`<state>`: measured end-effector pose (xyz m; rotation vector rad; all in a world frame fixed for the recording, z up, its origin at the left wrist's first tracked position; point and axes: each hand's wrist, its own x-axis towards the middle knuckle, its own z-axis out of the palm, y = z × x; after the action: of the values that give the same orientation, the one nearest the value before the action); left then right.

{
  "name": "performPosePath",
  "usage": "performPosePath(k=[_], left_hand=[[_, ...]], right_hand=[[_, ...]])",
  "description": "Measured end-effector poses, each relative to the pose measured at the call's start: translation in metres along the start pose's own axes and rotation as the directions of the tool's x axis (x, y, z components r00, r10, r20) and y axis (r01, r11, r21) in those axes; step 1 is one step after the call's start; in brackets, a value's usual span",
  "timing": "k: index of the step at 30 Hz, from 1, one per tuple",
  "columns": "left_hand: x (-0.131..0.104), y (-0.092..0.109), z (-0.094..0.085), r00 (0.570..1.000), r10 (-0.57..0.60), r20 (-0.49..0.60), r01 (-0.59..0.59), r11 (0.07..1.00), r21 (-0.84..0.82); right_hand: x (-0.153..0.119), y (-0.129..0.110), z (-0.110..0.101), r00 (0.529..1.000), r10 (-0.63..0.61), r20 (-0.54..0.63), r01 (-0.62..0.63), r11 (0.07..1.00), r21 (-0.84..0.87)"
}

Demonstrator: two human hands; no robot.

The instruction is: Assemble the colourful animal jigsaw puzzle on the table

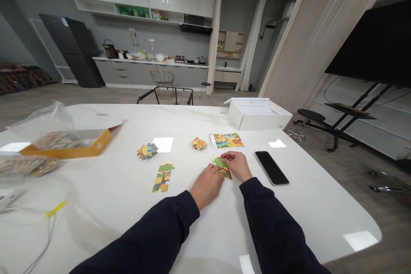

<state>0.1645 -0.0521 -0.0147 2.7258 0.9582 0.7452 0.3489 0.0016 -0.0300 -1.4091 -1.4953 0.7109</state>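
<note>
Both hands meet over a small green and red section of joined puzzle pieces (217, 162) on the white table. My left hand (208, 184) rests at its lower left, fingers bent onto it. At its upper right, my right hand (236, 165) pinches with thumb and index finger at the section's edge; what lies between them is too small to tell. Another joined strip with a tree (163, 176) lies to the left. Two heaps of loose pieces, one larger (147, 150) and one smaller (199, 143), sit farther back. Behind my right hand is a colourful picture card (227, 140).
A black phone (272, 168) lies right of my right hand. An open white box (260, 115) stands at the back right. At left are a yellow box (96, 145), plastic bags of pieces (32, 165) and a cable (49, 227).
</note>
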Motion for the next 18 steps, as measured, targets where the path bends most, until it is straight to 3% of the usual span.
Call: performPosePath(k=[4, 6, 8, 11, 14, 16, 18], left_hand=[[-0.006, -0.001, -0.015, 1.000, -0.005, -0.011, 0.005, 1.000, 0.000], [-0.015, -0.019, -0.033, 0.995, -0.046, -0.087, 0.047, 0.999, 0.008], [-0.031, -0.053, -0.059, 0.968, -0.124, -0.216, 0.136, 0.990, 0.045], [-0.069, -0.118, -0.100, 0.849, -0.280, -0.449, 0.366, 0.923, 0.116], [-0.109, -0.173, -0.125, 0.712, -0.441, -0.547, 0.592, 0.796, 0.128], [-0.125, -0.194, -0.129, 0.663, -0.523, -0.535, 0.664, 0.741, 0.098], [-0.131, -0.204, -0.126, 0.661, -0.545, -0.516, 0.670, 0.738, 0.079]], right_hand=[[-0.002, -0.002, -0.001, 1.000, -0.005, 0.012, 0.005, 1.000, 0.000], [-0.004, -0.004, -0.002, 1.000, -0.015, 0.007, 0.015, 0.999, -0.032], [-0.005, -0.005, -0.004, 0.999, -0.042, -0.019, 0.040, 0.993, -0.109], [-0.006, -0.007, -0.004, 0.994, -0.102, -0.050, 0.091, 0.977, -0.193], [-0.007, -0.009, -0.002, 0.995, -0.085, -0.045, 0.075, 0.977, -0.198], [-0.007, -0.010, -0.001, 0.997, -0.064, -0.034, 0.056, 0.978, -0.202], [-0.007, -0.011, 0.000, 0.997, -0.070, -0.025, 0.064, 0.979, -0.194]])
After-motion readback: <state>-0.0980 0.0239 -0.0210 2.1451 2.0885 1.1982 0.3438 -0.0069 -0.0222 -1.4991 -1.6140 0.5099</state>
